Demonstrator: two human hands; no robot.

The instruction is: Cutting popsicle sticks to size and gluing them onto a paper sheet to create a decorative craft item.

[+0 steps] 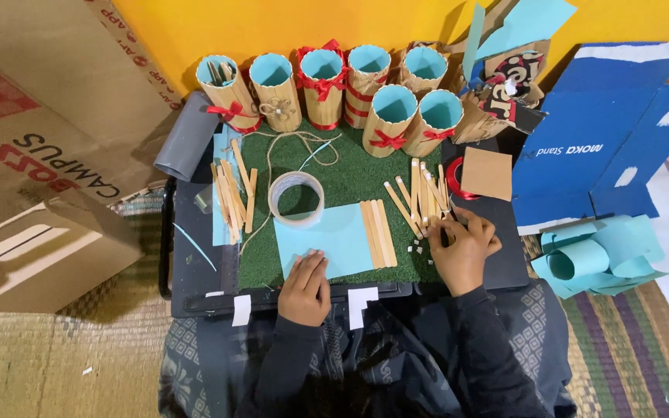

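My left hand [304,287] rests flat on the near edge of a light blue paper sheet [334,234] that lies on a green grass mat [358,179]. Three wooden sticks [379,232] are lined up side by side along the sheet's right edge. My right hand [462,246] reaches into a loose pile of wooden sticks [421,197] at the mat's right side, fingers pinched on the near end of one stick. A roll of clear tape [296,197] stands just beyond the sheet.
Several stick-covered cups with blue lining and red ribbons [324,87] stand along the mat's far edge. Another stick pile [232,197] and twine [280,147] lie left. A brown card square [486,173], blue cardboard [605,147], rolled blue paper [594,259] sit right; cardboard boxes [40,248] left.
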